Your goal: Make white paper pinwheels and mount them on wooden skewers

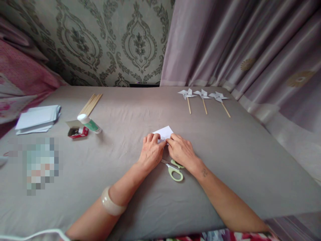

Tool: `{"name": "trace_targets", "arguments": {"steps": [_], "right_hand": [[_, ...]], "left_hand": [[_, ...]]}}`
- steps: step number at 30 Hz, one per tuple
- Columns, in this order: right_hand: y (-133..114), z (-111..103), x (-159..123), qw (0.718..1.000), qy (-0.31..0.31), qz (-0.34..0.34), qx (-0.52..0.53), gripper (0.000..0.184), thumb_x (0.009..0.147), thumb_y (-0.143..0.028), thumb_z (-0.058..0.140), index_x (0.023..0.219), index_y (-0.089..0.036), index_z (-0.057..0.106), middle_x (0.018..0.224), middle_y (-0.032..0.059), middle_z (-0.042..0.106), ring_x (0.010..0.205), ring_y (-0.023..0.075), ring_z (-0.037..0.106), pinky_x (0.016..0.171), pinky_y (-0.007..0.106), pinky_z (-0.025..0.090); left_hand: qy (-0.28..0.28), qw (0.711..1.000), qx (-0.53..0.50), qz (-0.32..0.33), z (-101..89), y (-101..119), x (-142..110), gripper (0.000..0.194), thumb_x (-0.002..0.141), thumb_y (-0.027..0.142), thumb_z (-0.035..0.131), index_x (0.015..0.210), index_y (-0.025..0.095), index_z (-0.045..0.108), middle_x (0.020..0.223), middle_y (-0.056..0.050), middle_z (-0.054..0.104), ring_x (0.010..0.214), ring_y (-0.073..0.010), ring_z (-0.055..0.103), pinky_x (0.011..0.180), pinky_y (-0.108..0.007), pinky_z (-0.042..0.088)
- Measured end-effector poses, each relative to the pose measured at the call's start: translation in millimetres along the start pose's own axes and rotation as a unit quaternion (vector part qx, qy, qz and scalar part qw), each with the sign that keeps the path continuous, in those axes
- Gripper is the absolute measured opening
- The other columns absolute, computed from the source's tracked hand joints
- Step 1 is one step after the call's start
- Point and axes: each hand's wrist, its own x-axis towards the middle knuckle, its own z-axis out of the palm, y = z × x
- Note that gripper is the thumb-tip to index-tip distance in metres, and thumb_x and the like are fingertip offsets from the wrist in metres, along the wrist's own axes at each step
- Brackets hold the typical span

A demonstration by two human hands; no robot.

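Note:
A small sheet of white paper [165, 132] lies at the middle of the cloth-covered surface, its near edge raised under my fingers. My left hand [151, 150], fingers curled, grips the paper's left side. From the right, my right hand [182, 149] pinches the same near edge, the two thumbs almost meeting. Part of the paper is hidden behind the fingers. Just below the hands rests a pair of scissors [175, 174] with pale green handles; their blades are partly covered by my left hand, and one handle loop is partly behind my right wrist.
Three white paper pinwheels [202, 94] on sticks lie at the back right. To the left are a stack of white paper [37, 118], several wooden sticks [91, 104], a glue stick [89, 124] and an open red box [77, 131] of small dark items. A blurred-out patch [41, 164] is front left.

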Motion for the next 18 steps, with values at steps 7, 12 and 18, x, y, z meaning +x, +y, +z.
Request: {"name": "trace_targets", "arguments": {"steps": [7,12,18], "right_hand": [[-3.9,-5.2,8.5,0.999,-0.021,-0.017,-0.020,0.029,0.091,-0.013,0.038,0.084,-0.019,0.065,0.100,0.0110,0.061,0.103,0.0228,0.052,0.075,0.031,0.041],[-9.1,-6.1,9.9,0.998,-0.031,-0.037,-0.036,0.027,0.088,-0.008,0.040,0.085,-0.017,0.066,0.103,0.0126,0.062,0.103,0.0230,0.052,0.077,0.031,0.040],[-11.9,-7.9,8.3,0.995,-0.041,-0.052,-0.070,0.027,0.089,-0.009,0.039,0.089,-0.014,0.065,0.106,0.0125,0.061,0.103,0.0224,0.053,0.077,0.029,0.041]], "left_hand": [[0.003,1.000,-0.001,0.005,0.7,0.4,-0.6,0.023,0.089,0.022,0.046,0.096,0.025,0.068,0.108,-0.010,0.054,0.100,-0.0272,0.042,0.080,-0.042,0.037],[0.005,1.000,-0.002,0.011,1.7,-0.7,-1.3,0.022,0.088,0.021,0.047,0.091,0.024,0.069,0.105,-0.010,0.055,0.099,-0.0267,0.043,0.080,-0.041,0.037],[0.014,1.000,-0.020,0.006,3.5,-3.8,-2.1,0.022,0.087,0.022,0.049,0.086,0.023,0.071,0.104,-0.009,0.057,0.100,-0.0265,0.043,0.081,-0.041,0.035]]}}
